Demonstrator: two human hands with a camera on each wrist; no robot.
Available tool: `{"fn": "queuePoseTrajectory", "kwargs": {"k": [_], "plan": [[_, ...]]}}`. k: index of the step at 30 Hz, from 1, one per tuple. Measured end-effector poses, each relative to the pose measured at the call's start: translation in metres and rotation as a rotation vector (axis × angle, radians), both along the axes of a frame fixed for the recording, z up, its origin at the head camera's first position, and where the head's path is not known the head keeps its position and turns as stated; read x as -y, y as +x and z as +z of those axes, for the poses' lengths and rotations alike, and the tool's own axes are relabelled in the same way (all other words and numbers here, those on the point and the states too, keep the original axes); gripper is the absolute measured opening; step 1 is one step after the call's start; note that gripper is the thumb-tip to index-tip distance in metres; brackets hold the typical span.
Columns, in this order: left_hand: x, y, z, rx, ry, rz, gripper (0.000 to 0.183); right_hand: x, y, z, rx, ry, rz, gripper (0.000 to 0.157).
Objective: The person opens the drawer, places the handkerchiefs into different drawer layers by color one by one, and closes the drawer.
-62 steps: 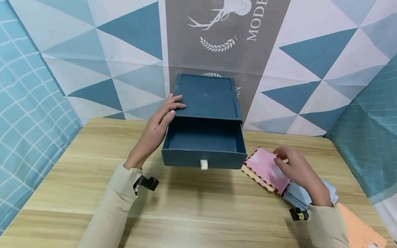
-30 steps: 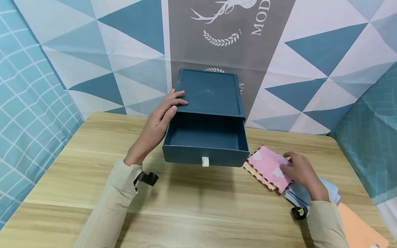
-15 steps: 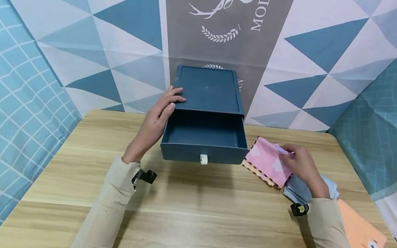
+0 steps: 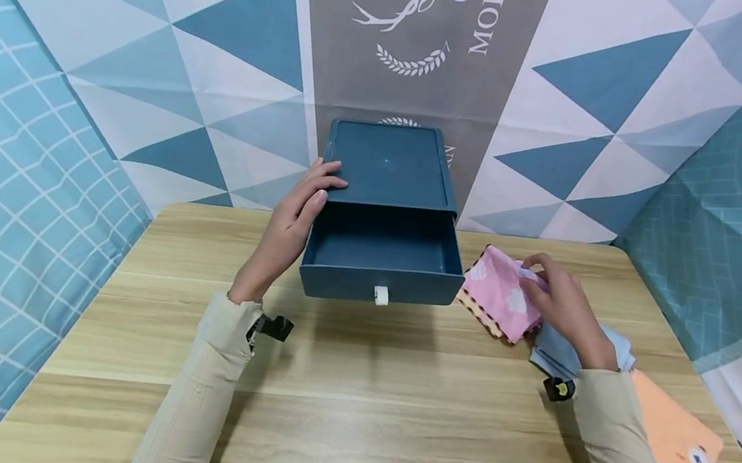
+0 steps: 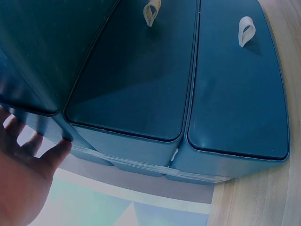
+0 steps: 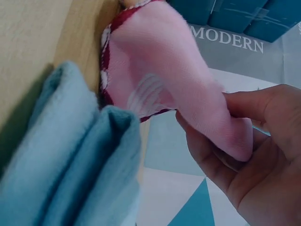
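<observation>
A dark blue drawer cabinet (image 4: 386,164) stands at the back of the table with its top drawer (image 4: 378,285) pulled out; nothing shows inside it. My left hand (image 4: 289,221) rests on the cabinet's upper left edge, fingers over the top and thumb along the side. In my right hand (image 4: 559,309) a pink patterned towel (image 4: 496,289) with a scalloped dark trim is pinched by one corner. The right wrist view shows thumb and fingers (image 6: 254,101) on either side of the folded pink towel (image 6: 188,80), which is partly raised.
A folded light blue towel (image 4: 551,350) lies below my right wrist. An orange towel (image 4: 672,438) with a bear-like face is further right. Lower drawers (image 5: 136,70) with white loop pulls show in the left wrist view. Patterned cloth walls surround the wooden table (image 4: 347,422).
My right hand has come down on the pink towel, pinched its corner and lifted it slightly, and the towel has shifted toward the back. My left hand stays on the cabinet.
</observation>
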State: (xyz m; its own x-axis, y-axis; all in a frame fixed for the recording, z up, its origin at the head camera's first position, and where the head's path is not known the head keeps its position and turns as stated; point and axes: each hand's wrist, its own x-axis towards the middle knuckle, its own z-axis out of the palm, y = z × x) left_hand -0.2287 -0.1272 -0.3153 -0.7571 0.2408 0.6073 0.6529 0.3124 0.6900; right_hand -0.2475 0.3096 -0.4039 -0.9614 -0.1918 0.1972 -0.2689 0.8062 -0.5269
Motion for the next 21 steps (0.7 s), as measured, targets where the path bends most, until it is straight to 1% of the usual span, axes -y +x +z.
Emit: {"fn": "queuePoseTrajectory", "kwargs": {"k": [2, 6, 10, 12, 17, 21], "plan": [[0.0, 0.0, 0.0, 0.001, 0.0, 0.002, 0.033, 0.0, 0.001, 0.002, -0.01, 0.006, -0.017, 0.027], [0.0, -0.001, 0.0, -0.001, 0.0, 0.002, 0.033, 0.001, 0.002, 0.005, -0.022, 0.035, -0.035, 0.027], [-0.001, -0.001, 0.0, 0.005, 0.001, 0.008, 0.033, 0.004, 0.004, 0.007, -0.044, 0.05, -0.028, 0.024], [-0.001, -0.001, 0.0, 0.006, 0.001, 0.009, 0.033, 0.006, 0.004, 0.008, -0.076, 0.044, -0.017, 0.02], [-0.001, -0.001, -0.001, 0.003, -0.001, 0.007, 0.033, 0.011, 0.003, 0.011, -0.201, 0.014, 0.013, 0.009], [-0.001, -0.001, -0.001, 0.002, -0.003, 0.01, 0.033, 0.013, 0.006, 0.015, -0.269, 0.028, 0.02, 0.011]]}}
